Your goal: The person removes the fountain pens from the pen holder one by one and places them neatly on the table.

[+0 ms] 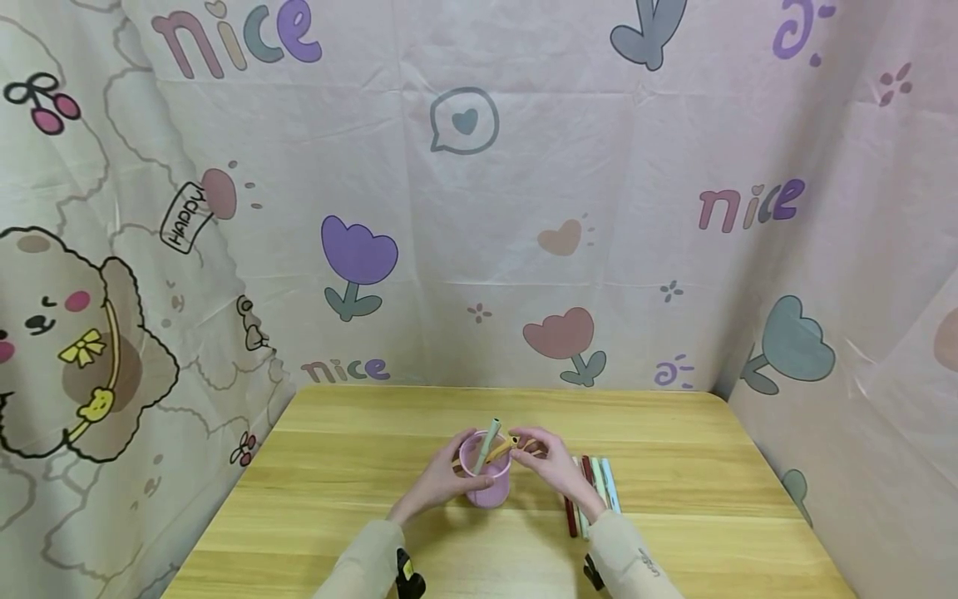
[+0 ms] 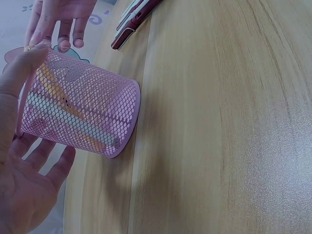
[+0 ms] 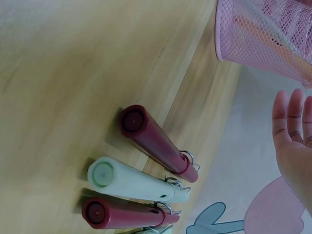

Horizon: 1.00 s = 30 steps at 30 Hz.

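Observation:
A pink mesh pen holder (image 1: 489, 497) sits at the middle of the table, gripped near its rim by my left hand (image 1: 437, 481), thumb on the near side. Inside it a mint green pen (image 1: 490, 441) leans, its end sticking out above the rim. A yellow-orange pen (image 1: 497, 451) slants into the mouth, and my right hand (image 1: 552, 462) pinches its upper end at the rim's right side. Through the mesh in the left wrist view, the mint pen (image 2: 73, 117) and orange pen (image 2: 51, 87) show inside. The right thumb is hidden in the right wrist view.
Right of the holder, under my right forearm, lies a row of pens: dark red pens (image 3: 158, 144), a mint pen (image 3: 131, 181) and a light blue pen (image 1: 611, 485). A printed cloth (image 1: 509, 191) hangs behind the wooden table (image 1: 344, 466).

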### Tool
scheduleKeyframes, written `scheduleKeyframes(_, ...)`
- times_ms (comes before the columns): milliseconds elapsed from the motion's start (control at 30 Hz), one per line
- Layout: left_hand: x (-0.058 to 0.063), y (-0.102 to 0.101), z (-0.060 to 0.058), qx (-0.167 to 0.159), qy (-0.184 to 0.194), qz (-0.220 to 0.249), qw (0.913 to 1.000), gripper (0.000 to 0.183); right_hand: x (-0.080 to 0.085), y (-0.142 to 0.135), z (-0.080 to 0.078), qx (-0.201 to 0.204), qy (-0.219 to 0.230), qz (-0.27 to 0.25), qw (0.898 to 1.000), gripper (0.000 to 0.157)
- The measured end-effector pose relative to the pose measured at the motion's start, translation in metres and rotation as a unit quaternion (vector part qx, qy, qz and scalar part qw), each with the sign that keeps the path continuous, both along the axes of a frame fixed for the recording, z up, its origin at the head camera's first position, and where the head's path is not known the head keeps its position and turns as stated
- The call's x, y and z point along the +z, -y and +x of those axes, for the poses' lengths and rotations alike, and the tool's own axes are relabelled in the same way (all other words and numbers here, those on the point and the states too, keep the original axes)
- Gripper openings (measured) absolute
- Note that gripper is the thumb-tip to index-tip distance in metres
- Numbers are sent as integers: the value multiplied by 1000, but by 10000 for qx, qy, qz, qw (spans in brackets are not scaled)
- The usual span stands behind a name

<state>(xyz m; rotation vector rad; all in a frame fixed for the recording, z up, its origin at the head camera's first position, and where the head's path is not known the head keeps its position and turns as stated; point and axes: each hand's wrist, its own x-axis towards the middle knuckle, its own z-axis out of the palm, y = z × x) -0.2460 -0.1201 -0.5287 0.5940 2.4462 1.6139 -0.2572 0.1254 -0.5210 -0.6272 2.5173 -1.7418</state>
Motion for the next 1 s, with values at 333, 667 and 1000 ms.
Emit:
scheduleKeyframes(333, -1, 0, 0, -24, 6, 11, 10000, 101, 34, 5, 20, 196, -61, 48, 9998, 39)
scheduleKeyframes(667, 0, 0, 0, 7, -1, -14, 10000, 101, 33, 10, 22, -42, -29, 8, 10000, 36)
scheduleKeyframes(1000, 0, 0, 1, 18, -52, -76, 10000, 101, 30, 13, 22, -73, -219, 126, 9997, 28)
